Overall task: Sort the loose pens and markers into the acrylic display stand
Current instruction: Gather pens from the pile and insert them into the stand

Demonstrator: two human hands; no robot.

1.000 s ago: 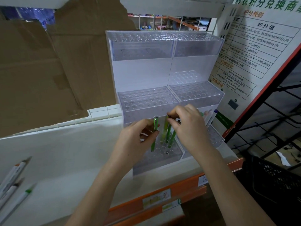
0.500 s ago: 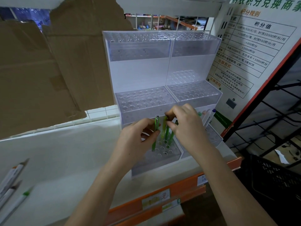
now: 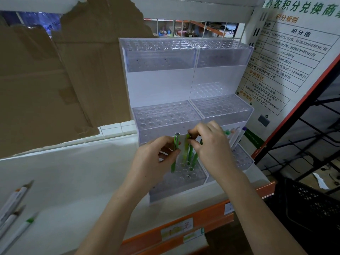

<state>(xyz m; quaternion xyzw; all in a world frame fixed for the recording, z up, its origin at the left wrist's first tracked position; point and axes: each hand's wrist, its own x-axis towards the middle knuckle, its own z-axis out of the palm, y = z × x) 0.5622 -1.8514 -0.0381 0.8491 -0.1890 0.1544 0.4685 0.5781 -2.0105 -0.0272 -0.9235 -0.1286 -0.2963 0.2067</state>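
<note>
R hand (image 3: 211, 144) lower, green pen (image 3: 186, 148) blurred

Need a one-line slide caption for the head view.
Left hand grips a green pen while right hand pinches another green pen's top over the acrylic stand's lowest tier.

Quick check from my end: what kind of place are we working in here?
Most likely a small shop or its stockroom. An orange shelf rail carries price-label strips, a printed points-exchange poster hangs on the right, and the tiered acrylic display stand is a retail pen fixture.
</note>
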